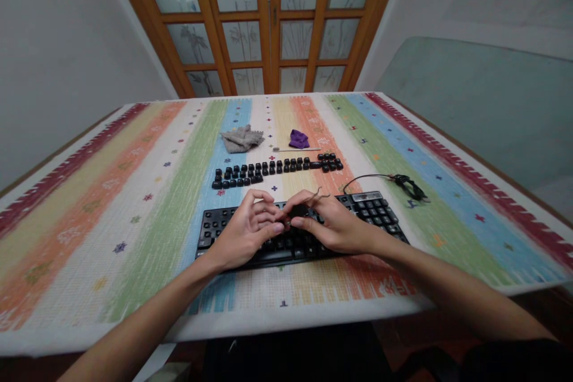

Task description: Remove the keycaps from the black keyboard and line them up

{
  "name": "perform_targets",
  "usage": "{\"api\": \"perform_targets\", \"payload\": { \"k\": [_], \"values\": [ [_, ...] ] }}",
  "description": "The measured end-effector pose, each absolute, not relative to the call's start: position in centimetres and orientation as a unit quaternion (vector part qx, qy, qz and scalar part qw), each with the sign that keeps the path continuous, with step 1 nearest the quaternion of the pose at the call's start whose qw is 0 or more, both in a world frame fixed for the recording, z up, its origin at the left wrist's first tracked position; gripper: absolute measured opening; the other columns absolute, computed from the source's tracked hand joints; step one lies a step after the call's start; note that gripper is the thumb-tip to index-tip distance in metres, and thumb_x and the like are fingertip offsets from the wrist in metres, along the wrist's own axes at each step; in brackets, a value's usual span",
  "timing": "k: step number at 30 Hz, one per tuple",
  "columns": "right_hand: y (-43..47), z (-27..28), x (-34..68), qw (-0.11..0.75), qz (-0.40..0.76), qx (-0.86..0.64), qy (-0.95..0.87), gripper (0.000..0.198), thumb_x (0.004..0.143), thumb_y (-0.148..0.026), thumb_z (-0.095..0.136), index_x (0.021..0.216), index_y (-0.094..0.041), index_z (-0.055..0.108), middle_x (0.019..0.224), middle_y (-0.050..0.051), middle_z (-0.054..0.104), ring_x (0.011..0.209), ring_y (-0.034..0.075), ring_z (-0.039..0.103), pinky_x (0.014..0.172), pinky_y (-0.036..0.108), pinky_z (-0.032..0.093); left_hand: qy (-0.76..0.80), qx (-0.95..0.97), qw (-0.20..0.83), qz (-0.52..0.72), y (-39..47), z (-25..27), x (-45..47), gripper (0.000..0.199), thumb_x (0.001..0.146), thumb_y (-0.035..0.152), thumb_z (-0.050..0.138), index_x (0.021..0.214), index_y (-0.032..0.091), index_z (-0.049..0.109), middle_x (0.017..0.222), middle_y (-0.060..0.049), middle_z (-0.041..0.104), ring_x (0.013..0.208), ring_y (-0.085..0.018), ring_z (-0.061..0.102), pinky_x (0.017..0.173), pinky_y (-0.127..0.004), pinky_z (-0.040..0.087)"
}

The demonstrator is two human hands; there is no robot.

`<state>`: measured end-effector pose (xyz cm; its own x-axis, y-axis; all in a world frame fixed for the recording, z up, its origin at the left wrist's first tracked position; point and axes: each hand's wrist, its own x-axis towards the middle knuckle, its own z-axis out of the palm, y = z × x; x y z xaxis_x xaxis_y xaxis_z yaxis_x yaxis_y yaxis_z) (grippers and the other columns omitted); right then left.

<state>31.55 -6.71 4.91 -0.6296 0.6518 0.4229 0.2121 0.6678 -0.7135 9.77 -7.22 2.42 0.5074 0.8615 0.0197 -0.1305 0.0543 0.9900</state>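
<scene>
A black computer keyboard (268, 256) lies in front of me, with several keycaps off its left part. Above its middle, my right hand (329, 224) is closed round a small dark tool (299, 210) with thin wires (319, 194) sticking out, which looks like a keycap puller. My left hand (250, 224) meets it there, thumb and fingertips pinched at the tool's end. What lies between the left fingertips is too small to make out. Behind the keyboard, loose black keycaps (279, 167) stand in rows.
A grey cloth (242, 139), a purple cloth (299, 139) and a thin brush (295, 150) lie farther back on the striped tablecloth (152, 215). The bundled cable (407, 187) is at the right. Wooden glazed doors (268, 15) stand beyond the table.
</scene>
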Motion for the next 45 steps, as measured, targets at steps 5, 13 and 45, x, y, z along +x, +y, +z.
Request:
{"api": "perform_targets", "payload": {
  "k": [5,13,45],
  "values": [
    [-6.5,5.0,31.6,0.344,0.331,-0.249,-0.842,0.015,0.098,-0.018,0.053,0.109,-0.018,0.063,0.104,0.008,0.069,0.093,0.018,0.067,0.086,0.034,0.053,0.312,0.566,0.658,0.386,-7.3,2.3,9.6,0.047,0.082,0.029,0.079,0.113,0.022,0.044,0.095,-0.001,0.064,0.089,-0.012,0.065,0.082,-0.026,0.049],
    [-6.4,5.5,31.9,0.338,0.37,-0.25,-0.829,0.013,0.1,-0.022,0.053,0.106,-0.018,0.064,0.103,0.007,0.068,0.09,0.017,0.066,0.085,0.033,0.054,0.257,0.552,0.693,0.385,-7.3,2.5,9.2,0.048,0.082,0.025,0.079,0.117,0.022,0.047,0.089,0.0,0.068,0.086,-0.013,0.068,0.079,-0.025,0.05],
    [-6.3,3.2,32.8,0.455,0.414,-0.384,-0.689,0.015,0.097,-0.031,0.059,0.106,-0.019,0.058,0.104,0.009,0.073,0.092,0.018,0.069,0.079,0.034,0.055,0.459,0.734,0.325,0.38,-2.3,3.8,8.5,0.024,0.079,0.029,0.074,0.1,0.017,0.074,0.098,-0.008,0.073,0.086,-0.02,0.07,0.074,-0.033,0.062]
  ]
}}
